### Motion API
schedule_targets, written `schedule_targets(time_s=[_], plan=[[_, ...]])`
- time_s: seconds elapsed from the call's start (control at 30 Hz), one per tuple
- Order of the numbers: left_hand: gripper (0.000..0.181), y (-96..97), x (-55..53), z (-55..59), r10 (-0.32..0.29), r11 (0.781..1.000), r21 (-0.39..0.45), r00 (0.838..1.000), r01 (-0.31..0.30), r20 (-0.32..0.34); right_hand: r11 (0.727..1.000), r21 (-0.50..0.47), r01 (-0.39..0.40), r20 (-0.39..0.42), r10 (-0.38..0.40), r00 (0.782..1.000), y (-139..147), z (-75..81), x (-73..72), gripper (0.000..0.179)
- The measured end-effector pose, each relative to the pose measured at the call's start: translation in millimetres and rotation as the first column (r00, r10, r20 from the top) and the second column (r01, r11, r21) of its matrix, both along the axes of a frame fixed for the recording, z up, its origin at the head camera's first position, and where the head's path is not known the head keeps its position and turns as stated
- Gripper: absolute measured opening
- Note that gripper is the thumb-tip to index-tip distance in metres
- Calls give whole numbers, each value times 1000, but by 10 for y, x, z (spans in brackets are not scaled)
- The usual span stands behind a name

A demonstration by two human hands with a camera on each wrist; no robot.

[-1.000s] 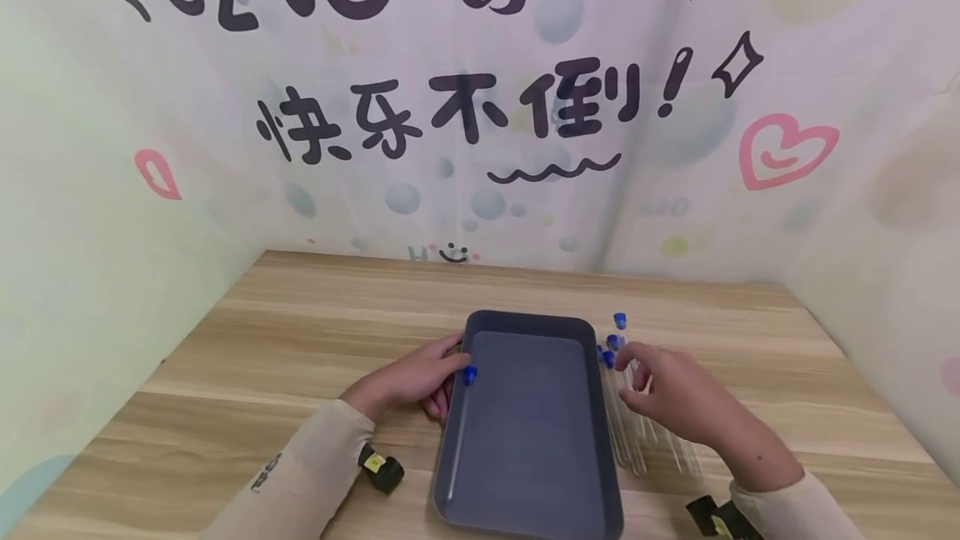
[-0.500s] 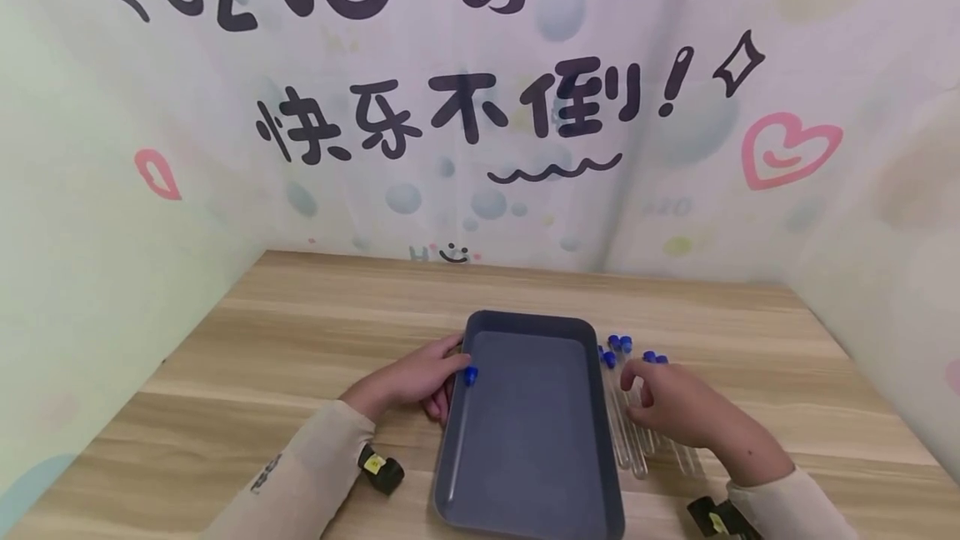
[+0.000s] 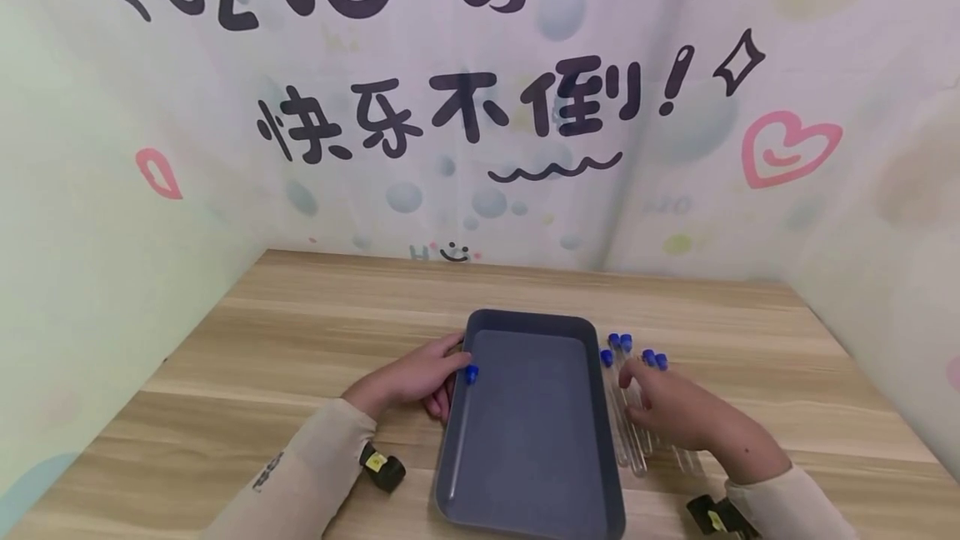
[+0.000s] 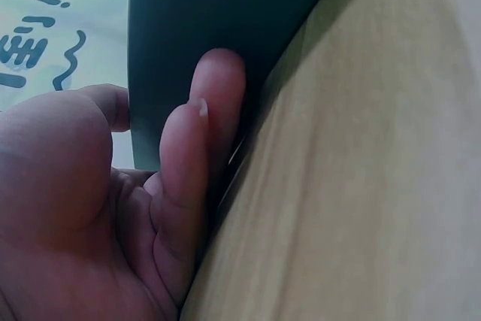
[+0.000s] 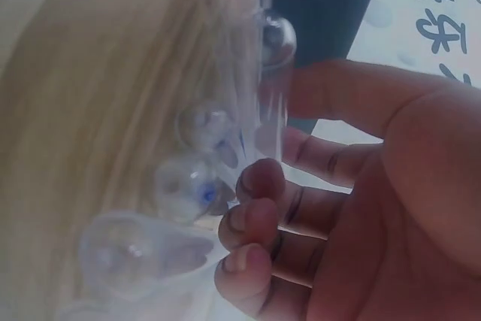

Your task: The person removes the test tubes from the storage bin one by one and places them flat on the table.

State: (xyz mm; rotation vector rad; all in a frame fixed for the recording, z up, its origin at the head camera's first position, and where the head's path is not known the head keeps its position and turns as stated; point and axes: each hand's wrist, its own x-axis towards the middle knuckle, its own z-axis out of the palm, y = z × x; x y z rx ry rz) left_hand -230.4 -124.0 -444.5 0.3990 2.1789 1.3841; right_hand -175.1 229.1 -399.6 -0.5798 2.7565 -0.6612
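My left hand (image 3: pixel 414 375) holds the left side of a grey tray (image 3: pixel 614 486), thumb over the rim. In the left wrist view its fingers (image 4: pixel 184 155) lie against the tray's outer wall. Just under the thumb, a blue cap (image 3: pixel 472 374) shows inside the tray along that wall. On the other side, my right hand (image 3: pixel 675 408) is over several clear test tubes with blue caps, fingers bent. In the right wrist view a test tube (image 5: pixel 276 43) runs between the thumb and the curled fingers (image 5: pixel 252 223), its rounded end towards the camera.
Two blue caps (image 3: pixel 655 358) stand out beyond the right hand. More tubes (image 3: pixel 633 452) lie side by side along the tray's right wall on the wooden table (image 3: pixel 300 315). A printed cloth (image 3: pixel 420 215) hangs behind the table.
One blue-capped tube has come back towards me, its cap now level with another. Two caps beyond the right hand have come into sight. The left hand and tray stay put.
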Motion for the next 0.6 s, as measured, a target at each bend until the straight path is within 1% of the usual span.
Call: schedule_targets(time_s=[0.07,0.2,0.37,0.6], plan=[[58,-1,7,-1,1,1000,-2,1000,-1,-1,1000,5,5,7,-5,1000,-5,-3,-1,28],[58,2,11,14,1,1000,-5,1000,-1,-1,1000,7,-4,-6,4,1000,-10,3,-4,27],[58,0,9,8,0,1000,-4,1000,0,0,999,5,-38,-45,39,998,-13,12,-5,27],[59,-1,9,9,0,1000,-3,1000,0,-1,998,-7,-60,-52,60,997,-15,30,13,27]])
